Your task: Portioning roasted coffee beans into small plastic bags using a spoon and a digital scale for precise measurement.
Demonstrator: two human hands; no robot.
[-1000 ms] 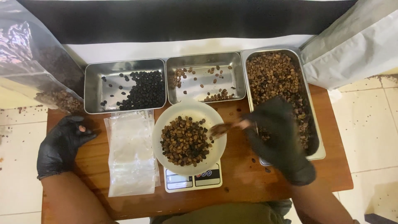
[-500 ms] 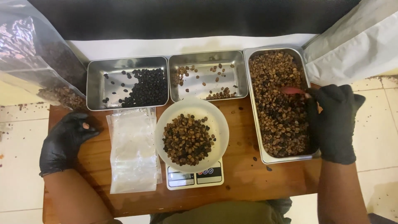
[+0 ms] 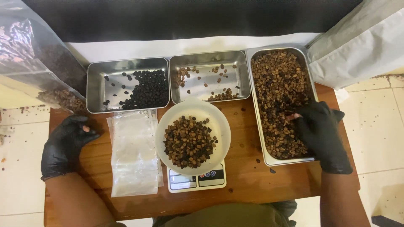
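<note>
My right hand point(image 3: 320, 130), in a black glove, reaches into a long steel tray point(image 3: 275, 49) full of brown coffee beans point(image 3: 280, 84). Its fingertips are pinched together among the beans. My left hand point(image 3: 67, 143), also gloved in black, rests on the wooden table point(image 3: 252, 180) at the left with its fingers curled and nothing in it. Between the hands, a white bowl point(image 3: 223, 130) with a heap of brown beans point(image 3: 188, 141) sits on a small digital scale point(image 3: 197, 178).
A stack of small clear plastic bags point(image 3: 134, 155) lies beside the bowl. Behind are a steel tray with black beans point(image 3: 101, 84) and one with few brown beans point(image 3: 202, 90). A large clear bag point(image 3: 29, 63) stands left, a white bag point(image 3: 362, 46) right.
My right hand has left the bowl, swung right over the long tray, and now dips its fingers into the beans there. My left hand has stayed put.
</note>
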